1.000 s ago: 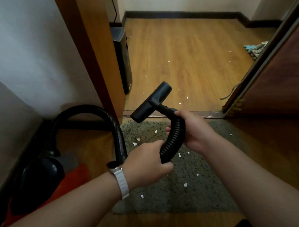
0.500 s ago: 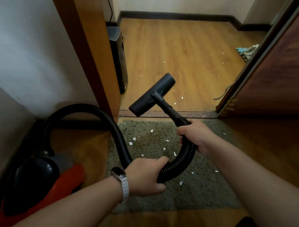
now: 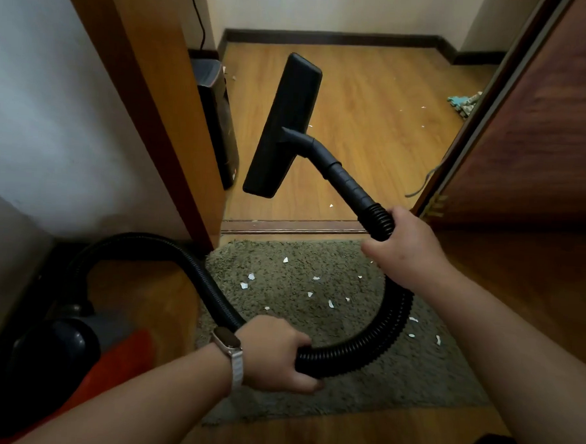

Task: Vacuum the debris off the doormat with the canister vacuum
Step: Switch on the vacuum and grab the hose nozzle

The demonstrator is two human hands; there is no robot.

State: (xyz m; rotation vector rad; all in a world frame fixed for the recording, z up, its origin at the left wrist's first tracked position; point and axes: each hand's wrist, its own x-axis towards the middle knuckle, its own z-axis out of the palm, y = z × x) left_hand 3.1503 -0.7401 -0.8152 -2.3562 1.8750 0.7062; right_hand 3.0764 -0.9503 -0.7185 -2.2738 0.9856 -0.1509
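Both hands clamp the black hose (image 3: 377,339): left hand (image 3: 274,353) low, right hand (image 3: 403,248) near the raised floor nozzle (image 3: 284,127). Paper debris (image 3: 248,280) litters the doormat (image 3: 311,383); the canister vacuum (image 3: 77,353) sits off its left edge.

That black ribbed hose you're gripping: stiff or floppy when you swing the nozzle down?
Probably floppy: the hose sags in a loop between the left hand and right hand. The nozzle on its smooth tube looks rigid, so it should follow the right hand's wrist.
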